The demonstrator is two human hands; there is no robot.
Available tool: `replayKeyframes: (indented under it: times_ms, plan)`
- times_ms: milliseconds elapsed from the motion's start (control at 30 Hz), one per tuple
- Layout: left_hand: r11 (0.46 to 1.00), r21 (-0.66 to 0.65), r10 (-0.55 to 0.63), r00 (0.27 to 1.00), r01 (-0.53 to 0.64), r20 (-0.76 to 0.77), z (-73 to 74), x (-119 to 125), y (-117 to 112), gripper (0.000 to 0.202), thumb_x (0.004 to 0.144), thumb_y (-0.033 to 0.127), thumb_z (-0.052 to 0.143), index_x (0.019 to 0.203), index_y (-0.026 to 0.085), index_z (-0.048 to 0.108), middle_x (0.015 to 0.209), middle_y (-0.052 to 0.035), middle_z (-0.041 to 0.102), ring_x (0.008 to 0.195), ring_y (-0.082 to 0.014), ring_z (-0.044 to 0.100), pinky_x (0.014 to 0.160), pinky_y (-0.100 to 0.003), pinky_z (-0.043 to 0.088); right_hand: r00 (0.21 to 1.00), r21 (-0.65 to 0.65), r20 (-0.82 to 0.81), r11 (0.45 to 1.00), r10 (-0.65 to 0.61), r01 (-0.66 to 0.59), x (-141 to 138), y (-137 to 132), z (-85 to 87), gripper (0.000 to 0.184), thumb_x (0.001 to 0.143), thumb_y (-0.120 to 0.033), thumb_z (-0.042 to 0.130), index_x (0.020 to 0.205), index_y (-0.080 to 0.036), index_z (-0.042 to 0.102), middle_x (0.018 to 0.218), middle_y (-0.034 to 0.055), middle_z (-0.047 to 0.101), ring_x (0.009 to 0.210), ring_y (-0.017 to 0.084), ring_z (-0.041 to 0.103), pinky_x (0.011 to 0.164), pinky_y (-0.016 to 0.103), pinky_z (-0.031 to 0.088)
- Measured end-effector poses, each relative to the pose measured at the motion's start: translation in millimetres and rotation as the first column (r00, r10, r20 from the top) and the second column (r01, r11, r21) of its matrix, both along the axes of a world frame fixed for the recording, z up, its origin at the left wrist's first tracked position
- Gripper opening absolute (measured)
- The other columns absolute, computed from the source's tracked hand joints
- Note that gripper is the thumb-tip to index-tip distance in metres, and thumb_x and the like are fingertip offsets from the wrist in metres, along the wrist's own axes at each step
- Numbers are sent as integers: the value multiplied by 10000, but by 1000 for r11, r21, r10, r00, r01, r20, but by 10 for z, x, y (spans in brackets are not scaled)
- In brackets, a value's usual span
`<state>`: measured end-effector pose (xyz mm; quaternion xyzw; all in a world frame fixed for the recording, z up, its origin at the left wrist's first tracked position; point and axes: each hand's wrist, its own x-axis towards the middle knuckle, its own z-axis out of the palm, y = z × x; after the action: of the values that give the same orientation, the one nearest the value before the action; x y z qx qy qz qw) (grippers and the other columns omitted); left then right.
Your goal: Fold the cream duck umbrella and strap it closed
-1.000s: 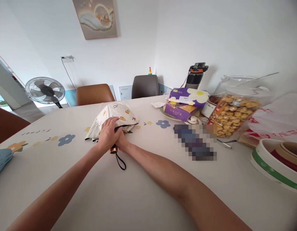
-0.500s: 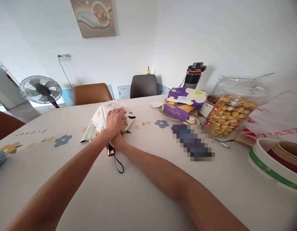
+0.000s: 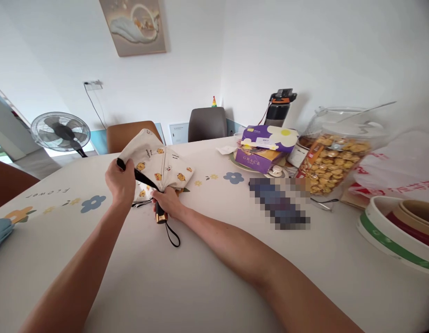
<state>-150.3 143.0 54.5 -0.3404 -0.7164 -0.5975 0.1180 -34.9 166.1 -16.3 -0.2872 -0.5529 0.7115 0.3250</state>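
Note:
A folded cream umbrella (image 3: 165, 167) printed with small yellow figures lies on the flowered tablecloth (image 3: 200, 259). My right hand (image 3: 169, 203) is closed round its dark handle, whose black wrist loop (image 3: 172, 236) trails toward me. My left hand (image 3: 121, 181) is closed on a flap of the umbrella's canopy, lifting that edge up and to the left so the black lining shows.
Right of the umbrella stand a purple box (image 3: 266, 148), a clear jar of snacks (image 3: 334, 159), a dark bottle (image 3: 279, 108) and stacked bowls (image 3: 398, 226). A blurred dark object (image 3: 280, 203) lies mid-table. Chairs (image 3: 207, 124) and a standing fan (image 3: 60, 133) are behind the table.
My left hand left the top of the canopy, moved left and took hold of a flap, raising it. My right hand stays on the handle.

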Motion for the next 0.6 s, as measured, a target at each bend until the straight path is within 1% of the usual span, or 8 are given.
replayKeyframes:
  times_ms: [67, 133, 200, 300, 367, 467, 533, 600]
  plan:
    - [997, 71, -3, 998, -2, 64, 11, -50, -16, 153, 693, 263, 550, 599, 178, 464, 538, 53, 347, 541, -103, 371, 601, -288, 447, 1000, -5, -8, 1000, 4, -4, -13, 13, -24, 179, 687, -211, 557, 548, -177, 448, 488, -13, 508, 363, 123, 529, 288, 202, 369]
    - [994, 105, -52, 990, 39, 127, 33, -81, -18, 86, 691, 250, 534, 678, 167, 513, 570, 51, 379, 547, -98, 401, 559, -269, 461, 1000, -12, -17, 1000, 6, -6, -20, 21, -45, 180, 690, -219, 559, 556, -178, 447, 495, -11, 512, 367, 124, 530, 293, 205, 374]
    - [988, 130, -103, 976, 79, 193, 59, -105, -18, 111, 693, 238, 515, 762, 155, 541, 612, 42, 419, 552, -93, 435, 536, -254, 477, 1000, -18, -27, 1000, 9, -10, -18, 23, -56, 179, 691, -222, 565, 559, -175, 453, 507, -6, 516, 370, 125, 531, 294, 208, 370]
    - [986, 136, -136, 953, 102, 270, 84, -153, -29, 112, 694, 219, 503, 766, 136, 526, 647, 30, 435, 561, -80, 447, 544, -248, 499, 999, -29, -40, 999, 19, -20, 2, 16, -42, 177, 684, -228, 593, 568, -166, 474, 521, -4, 519, 383, 120, 533, 304, 204, 373]
    - [988, 119, -133, 944, 101, 303, 83, -194, -39, 126, 697, 203, 487, 792, 128, 523, 685, 14, 455, 589, -85, 461, 542, -253, 507, 999, -38, -47, 999, 25, -27, 22, 11, -16, 193, 679, -253, 629, 587, -162, 485, 538, -7, 520, 390, 110, 526, 316, 201, 386]
    - [992, 73, -122, 940, 104, 319, 57, -258, -50, 265, 693, 160, 438, 933, 135, 547, 781, -17, 506, 656, -110, 496, 530, -262, 506, 997, -85, -71, 996, 31, -37, 53, 10, 33, 270, 670, -354, 692, 668, -159, 505, 577, -9, 535, 393, 94, 508, 329, 202, 397]
    - [994, 19, -107, 950, 106, 294, 30, -295, -58, 354, 687, 142, 419, 1011, 160, 561, 806, -22, 523, 674, -123, 508, 534, -266, 498, 994, -163, -107, 986, 19, -37, 68, 13, 61, 350, 691, -465, 677, 731, -169, 494, 587, -9, 541, 395, 93, 501, 332, 208, 403]
    - [994, -55, -84, 967, 100, 242, 3, -324, -73, 407, 678, 142, 436, 1055, 194, 581, 758, -10, 518, 648, -133, 505, 558, -283, 484, 991, -250, -131, 968, -5, -29, 75, 17, 80, 383, 738, -535, 614, 764, -184, 464, 576, -13, 533, 392, 97, 494, 334, 216, 410]
